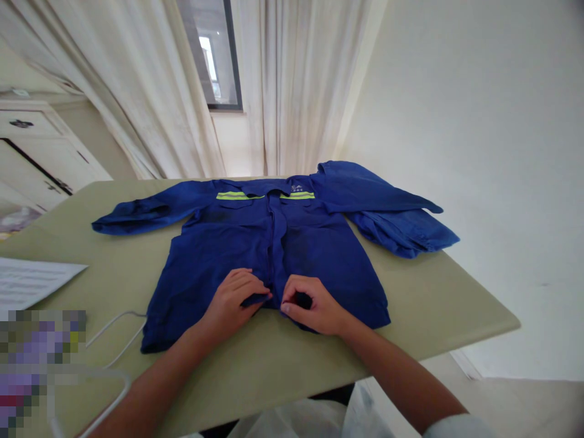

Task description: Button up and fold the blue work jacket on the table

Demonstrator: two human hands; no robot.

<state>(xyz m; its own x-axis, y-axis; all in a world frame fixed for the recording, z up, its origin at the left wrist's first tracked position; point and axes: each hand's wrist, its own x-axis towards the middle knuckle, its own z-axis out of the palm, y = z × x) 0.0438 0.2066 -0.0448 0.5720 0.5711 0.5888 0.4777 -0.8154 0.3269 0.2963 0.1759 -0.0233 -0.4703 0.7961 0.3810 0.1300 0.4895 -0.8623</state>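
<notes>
A dark blue work jacket (314, 243) with yellow-green reflective strips lies spread on the table, its collar away from me. My left hand (237, 298) pinches the bottom hem just left of the front opening. On the other side of that opening, my right hand (312, 304) has thumb and forefinger closed on the hem edge. The left sleeve (150, 210) stretches out flat. At the right, blue cloth lies folded in layers, with a second piece (401, 231) beneath the sleeve (369, 185).
The pale green tabletop (447, 298) has its right corner near the white wall. Printed paper (36, 283) and a white cable (114, 322) lie at the left, by a pixelated patch. Curtains (301, 91) hang behind, and a white cabinet (41, 146) stands back left.
</notes>
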